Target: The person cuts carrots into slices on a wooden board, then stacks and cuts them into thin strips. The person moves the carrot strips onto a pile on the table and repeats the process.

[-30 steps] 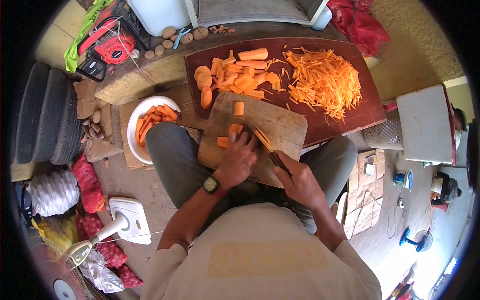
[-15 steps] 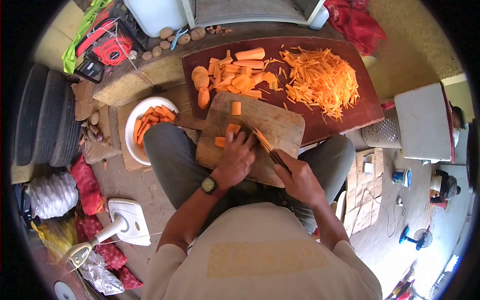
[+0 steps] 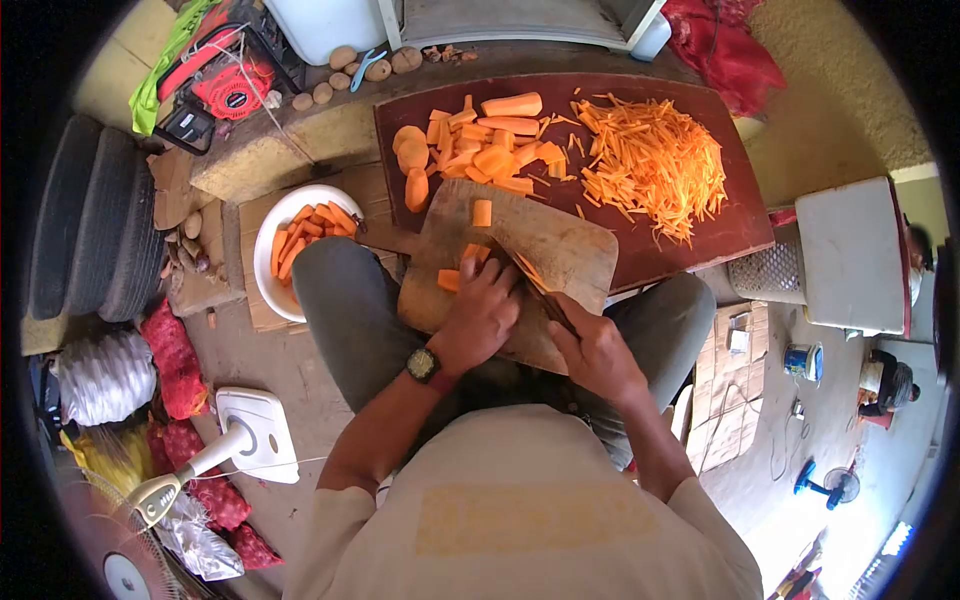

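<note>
A wooden cutting board (image 3: 572,245) lies across my lap. My right hand (image 3: 602,355) is closed around the handle of a knife (image 3: 548,298). Its blade points away from me over the board, close to my left fingertips, and thin orange carrot slices (image 3: 530,270) lie along it. My left hand (image 3: 480,318) rests on the board with fingers bent, pressing a carrot piece (image 3: 476,252) that they partly cover. Another cut carrot chunk (image 3: 449,280) sits just left of those fingers, and a carrot block (image 3: 482,213) stands farther up the board.
Beyond the board, a dark red tabletop (image 3: 640,262) bears carrot chunks (image 3: 465,145) and a heap of shredded carrot (image 3: 655,165). A white basin (image 3: 264,250) with carrot pieces stands left of my knee. A fan (image 3: 125,575), tires (image 3: 75,220) and a generator (image 3: 230,90) are farther left.
The knife blade has come nearer to my left fingers, and fewer slices show along it. The whole view has shifted slightly. Both hands keep their grips.
</note>
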A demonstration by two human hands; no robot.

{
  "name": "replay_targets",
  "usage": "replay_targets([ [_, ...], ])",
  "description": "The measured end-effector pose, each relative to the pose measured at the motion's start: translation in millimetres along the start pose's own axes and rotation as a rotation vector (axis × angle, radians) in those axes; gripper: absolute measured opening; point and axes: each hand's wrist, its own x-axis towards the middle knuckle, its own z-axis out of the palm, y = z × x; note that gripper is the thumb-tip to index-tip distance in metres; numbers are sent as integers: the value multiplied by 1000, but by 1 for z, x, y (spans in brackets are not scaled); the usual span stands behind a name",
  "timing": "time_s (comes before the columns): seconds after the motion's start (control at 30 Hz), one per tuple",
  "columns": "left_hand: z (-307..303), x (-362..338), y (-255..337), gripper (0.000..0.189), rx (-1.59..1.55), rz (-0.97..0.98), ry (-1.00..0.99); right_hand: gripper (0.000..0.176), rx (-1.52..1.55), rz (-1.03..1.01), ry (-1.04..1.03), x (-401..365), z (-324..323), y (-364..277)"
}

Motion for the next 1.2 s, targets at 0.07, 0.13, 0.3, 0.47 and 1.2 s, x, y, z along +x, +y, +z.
replay_targets([
  [0.07,1,3,0,24,14,9,16,41,-45,-97,61,10,13,17],
  [0.13,2,5,0,24,46,22,44,41,-20,-89,63,14,11,15],
  [0.3,-3,4,5,41,-7,-122,-77,38,97,8,43,1,-3,7],
  [0.47,5,5,-1,46,-29,-137,-32,39,128,62,105,-8,-6,2],
  [1.2,-2,2,-2,36,-85,-80,-56,40,-25,-134,125,18,15,17],
])
